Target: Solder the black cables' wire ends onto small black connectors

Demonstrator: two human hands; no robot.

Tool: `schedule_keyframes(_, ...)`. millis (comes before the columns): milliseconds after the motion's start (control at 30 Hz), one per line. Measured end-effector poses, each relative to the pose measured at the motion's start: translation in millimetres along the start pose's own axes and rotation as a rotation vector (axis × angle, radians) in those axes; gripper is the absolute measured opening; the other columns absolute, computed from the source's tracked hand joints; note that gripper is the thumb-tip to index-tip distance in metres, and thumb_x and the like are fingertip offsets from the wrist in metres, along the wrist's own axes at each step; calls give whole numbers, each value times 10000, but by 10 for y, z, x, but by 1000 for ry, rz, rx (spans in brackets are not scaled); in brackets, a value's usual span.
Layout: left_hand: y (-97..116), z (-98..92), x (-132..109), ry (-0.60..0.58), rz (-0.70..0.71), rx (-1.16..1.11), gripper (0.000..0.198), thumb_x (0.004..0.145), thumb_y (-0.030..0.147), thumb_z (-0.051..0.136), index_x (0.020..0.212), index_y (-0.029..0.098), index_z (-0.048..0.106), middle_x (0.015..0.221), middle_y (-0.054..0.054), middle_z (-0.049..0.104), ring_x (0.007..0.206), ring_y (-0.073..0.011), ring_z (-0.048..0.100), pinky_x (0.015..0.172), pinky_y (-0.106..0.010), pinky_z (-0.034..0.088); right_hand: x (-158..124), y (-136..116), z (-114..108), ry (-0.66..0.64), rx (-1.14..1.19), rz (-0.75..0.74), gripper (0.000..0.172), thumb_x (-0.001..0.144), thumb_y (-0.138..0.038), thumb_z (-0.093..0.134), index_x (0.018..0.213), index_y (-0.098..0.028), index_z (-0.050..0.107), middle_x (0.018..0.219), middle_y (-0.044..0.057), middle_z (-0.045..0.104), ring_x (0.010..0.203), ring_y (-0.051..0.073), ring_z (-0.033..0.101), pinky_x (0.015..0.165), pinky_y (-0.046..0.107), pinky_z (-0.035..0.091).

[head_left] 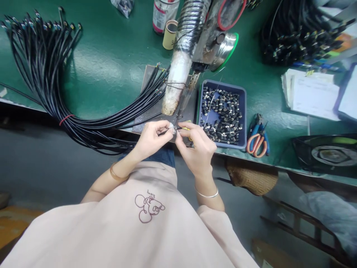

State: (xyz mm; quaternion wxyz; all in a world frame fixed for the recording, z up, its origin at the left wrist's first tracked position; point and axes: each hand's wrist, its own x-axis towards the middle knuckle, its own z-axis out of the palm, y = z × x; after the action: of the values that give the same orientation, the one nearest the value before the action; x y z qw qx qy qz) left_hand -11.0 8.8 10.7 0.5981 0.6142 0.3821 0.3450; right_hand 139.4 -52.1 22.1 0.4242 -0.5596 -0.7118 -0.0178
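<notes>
My left hand (152, 138) is closed in a pinch on the end of a thin black cable (131, 123) at the front edge of the green bench. My right hand (196, 147) is also closed, pinching a small black connector (178, 128) right against that cable end. The two hands meet just below a soldering fixture (192, 33) wrapped in foil and tape. A bundle of black cables (50, 93) fans out to the left, tied with a red band. A blue tray (242, 111) holding several small black connectors sits right of my hands.
Orange-and-blue-handled cutters (258, 139) lie right of the tray. A solder spool (227, 48), a cardboard tube (169, 34) and a can (163, 15) stand at the back. More cables (298, 33) and papers (309, 93) are at right, a small fan (331, 154) at the edge.
</notes>
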Motion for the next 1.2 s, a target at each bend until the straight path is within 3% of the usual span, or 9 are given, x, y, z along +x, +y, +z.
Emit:
schedule_keyframes(167, -12, 4, -31, -28, 0, 31, 196, 812, 302, 578, 678, 160, 561, 609, 38, 447, 589, -87, 390, 561, -216, 314, -29, -12, -31, -25, -45, -11, 173, 939, -129, 627, 829, -261, 601, 990, 40, 812, 883, 171, 794, 737, 286, 641)
schedule_keyframes(367, 7, -7, -90, -28, 18, 74, 218, 846, 311, 595, 704, 146, 615, 580, 43, 441, 567, -83, 377, 547, -216, 324, -61, -52, -29, 37, -2, -9, 154, 937, -120, 649, 881, -263, 633, 951, 29, 813, 842, 166, 793, 735, 278, 639)
schedule_keyframes(467, -13, -16, -140, 35, 34, 20, 168, 818, 307, 682, 835, 140, 686, 603, 33, 549, 564, -85, 450, 562, -205, 394, -86, -70, -14, 85, 71, 107, 130, 940, -171, 669, 847, -260, 647, 917, 22, 805, 837, 178, 788, 718, 296, 647)
schedule_keyframes(567, -39, -37, -181, 58, 85, -80, 183, 791, 301, 759, 879, 147, 715, 726, -16, 699, 644, -112, 588, 645, -212, 500, -96, -54, -2, 106, 254, 323, 123, 921, -228, 701, 809, -237, 651, 899, 24, 791, 822, 172, 777, 672, 278, 650)
schedule_keyframes(633, -48, -64, -191, 21, 98, -128, 165, 818, 303, 751, 848, 142, 730, 760, -38, 732, 678, -124, 634, 682, -220, 535, -89, -20, 4, 65, 434, 448, 140, 897, -260, 730, 791, -223, 646, 890, 20, 783, 758, 152, 764, 664, 264, 656)
schedule_keyframes(733, -34, -125, -176, -79, 79, -166, 189, 868, 314, 706, 826, 132, 733, 666, -25, 690, 609, -113, 603, 637, -218, 521, -74, 28, 11, -5, 635, 518, 180, 860, -283, 770, 761, -217, 635, 870, 4, 772, 678, 125, 741, 673, 257, 662)
schedule_keyframes(967, 17, -197, -134, -173, 31, -147, 383, 892, 414, 678, 627, 145, 614, 572, -9, 589, 545, -90, 492, 564, -219, 433, -113, -28, 49, 52, 461, 430, 140, 886, -260, 727, 775, -218, 654, 891, 29, 765, 810, 156, 745, 666, 264, 636)
schedule_keyframes(1100, -16, -181, -132, -163, -6, -198, 323, 848, 425, 724, 704, 143, 658, 567, 11, 552, 537, -88, 473, 541, -211, 414, -134, -39, 60, 88, 330, 306, 152, 909, -246, 695, 765, -226, 653, 873, 34, 767, 819, 175, 748, 654, 294, 635)
schedule_keyframes(1200, -40, -174, -139, -157, -9, -199, 297, 836, 424, 731, 770, 140, 679, 593, 15, 544, 547, -90, 468, 538, -211, 404, -132, -20, 40, 23, 371, 336, 157, 908, -258, 700, 765, -225, 646, 887, 33, 764, 775, 162, 745, 655, 292, 647)
